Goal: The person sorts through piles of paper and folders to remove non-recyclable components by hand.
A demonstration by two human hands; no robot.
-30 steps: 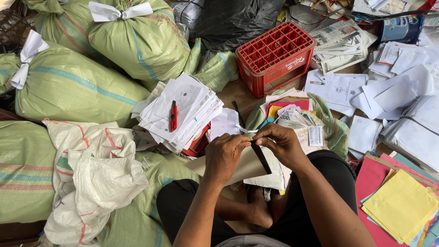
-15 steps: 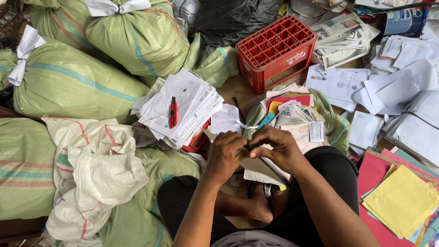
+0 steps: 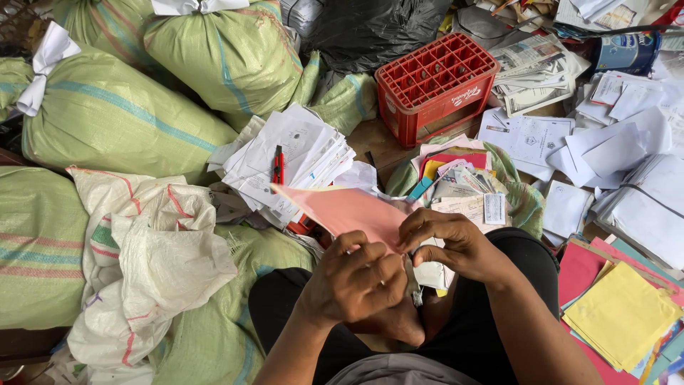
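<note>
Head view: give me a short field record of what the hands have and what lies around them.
left hand: grips the pink sheet at its lower edge
right hand: fingers pinch the same sheet
paper stack: ahead-left, red cutter lying on top
red crate: ahead, empty cells
green sacks: left, tied shut
coloured sheets: right, yellow on top

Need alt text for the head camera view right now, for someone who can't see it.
Seated person's left hand and right hand grip a pink sheet of paper together over the lap. Around them: a stack of white papers with a red pen on top, a red crate, green sacks.
</note>
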